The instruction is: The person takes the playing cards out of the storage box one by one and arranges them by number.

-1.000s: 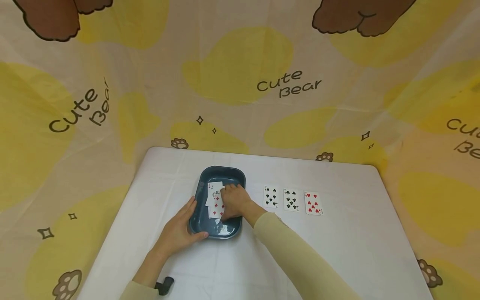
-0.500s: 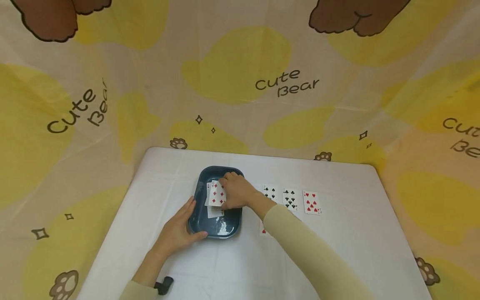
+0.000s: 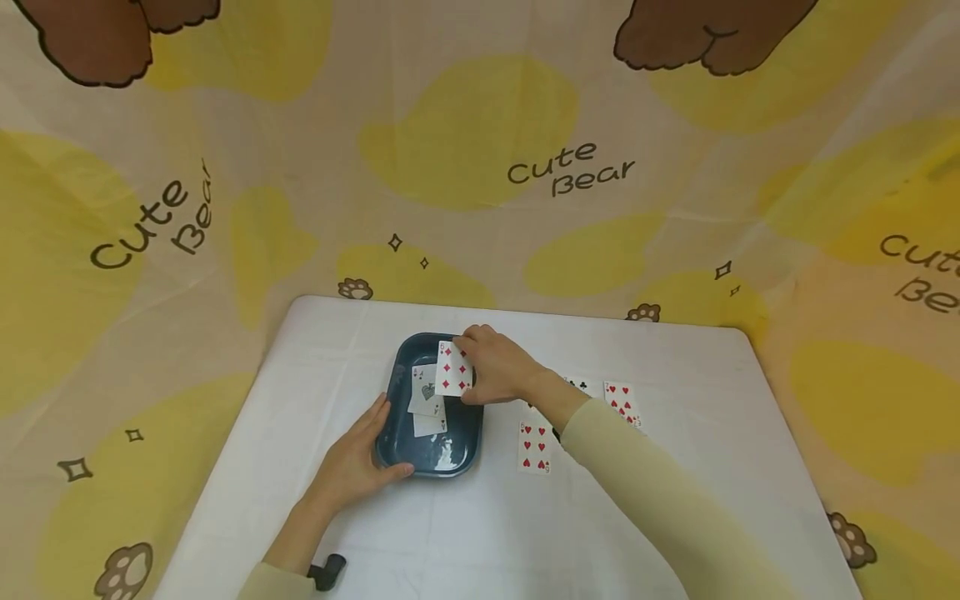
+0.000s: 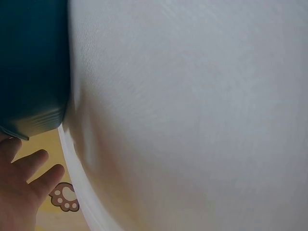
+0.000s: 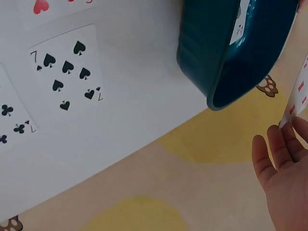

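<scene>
My right hand [image 3: 498, 363] pinches a six of diamonds playing card [image 3: 452, 369], raised over the right side of the dark blue tray [image 3: 431, 458]. In the right wrist view, the tilted card [image 5: 301, 89] shows at the right edge, between the fingers. Inside the tray, an ace of spades [image 3: 426, 390] overlaps another white card [image 3: 430, 426]. My left hand [image 3: 358, 461] rests against the tray's near left corner, fingers along the left wall and thumb at the front rim. In the left wrist view, its spread fingers [image 4: 32, 163] reach beside the tray.
Right of the tray lie a six of hearts [image 3: 535, 446], a seven of hearts [image 3: 622, 402] and a seven of clubs [image 3: 582, 384], partly hidden by my right arm. The right wrist view shows a seven of spades [image 5: 67, 70]. A patterned cloth [image 3: 450, 167] hangs behind the white table [image 3: 450, 542].
My right hand has lifted the six of diamonds from the cards in the tray and moved it up and right. The ace beneath is uncovered. My left hand stays at the tray.
</scene>
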Demonstrator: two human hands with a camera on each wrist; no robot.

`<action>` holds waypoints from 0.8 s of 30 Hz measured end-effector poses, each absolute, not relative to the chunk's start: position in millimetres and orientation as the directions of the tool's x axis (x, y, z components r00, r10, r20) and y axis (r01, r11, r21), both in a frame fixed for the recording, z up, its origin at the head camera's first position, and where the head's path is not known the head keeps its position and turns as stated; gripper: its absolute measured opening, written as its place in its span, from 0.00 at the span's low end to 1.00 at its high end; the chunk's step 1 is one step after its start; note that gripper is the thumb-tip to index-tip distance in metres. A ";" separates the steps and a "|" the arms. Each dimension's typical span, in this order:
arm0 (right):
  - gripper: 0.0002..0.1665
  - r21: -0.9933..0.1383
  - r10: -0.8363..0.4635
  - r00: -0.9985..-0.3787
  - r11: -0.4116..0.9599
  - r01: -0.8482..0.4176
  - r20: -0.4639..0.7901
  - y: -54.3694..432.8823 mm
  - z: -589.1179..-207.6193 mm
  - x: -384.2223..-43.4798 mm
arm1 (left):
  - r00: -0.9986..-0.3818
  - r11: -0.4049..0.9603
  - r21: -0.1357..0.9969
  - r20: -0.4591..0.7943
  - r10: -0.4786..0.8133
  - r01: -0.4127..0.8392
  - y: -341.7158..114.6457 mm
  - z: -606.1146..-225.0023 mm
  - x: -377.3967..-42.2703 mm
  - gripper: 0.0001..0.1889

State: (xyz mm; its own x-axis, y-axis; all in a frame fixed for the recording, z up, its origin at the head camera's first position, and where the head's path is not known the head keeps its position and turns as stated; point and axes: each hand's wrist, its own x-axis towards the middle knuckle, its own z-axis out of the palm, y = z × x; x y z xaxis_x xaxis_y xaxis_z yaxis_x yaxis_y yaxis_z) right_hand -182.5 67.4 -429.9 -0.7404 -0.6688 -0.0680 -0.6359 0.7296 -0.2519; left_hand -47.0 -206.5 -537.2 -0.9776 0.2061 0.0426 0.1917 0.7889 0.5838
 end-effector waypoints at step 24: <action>0.50 -0.292 -0.609 -0.792 0.751 -0.592 0.038 181.0 -395.7 -176.2 | -0.980 0.793 0.583 0.030 0.196 0.176 -207.3 -537.2 -43.4 0.62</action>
State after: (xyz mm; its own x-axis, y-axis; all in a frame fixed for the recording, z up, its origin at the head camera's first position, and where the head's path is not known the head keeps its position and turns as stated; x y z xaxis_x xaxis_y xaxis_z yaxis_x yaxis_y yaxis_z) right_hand -176.2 181.0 -395.7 -0.7921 -0.6092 0.0378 -0.5918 0.7515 -0.2916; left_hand -43.4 -207.3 -537.2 -0.9802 0.1955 0.0301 0.1761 0.7931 0.5830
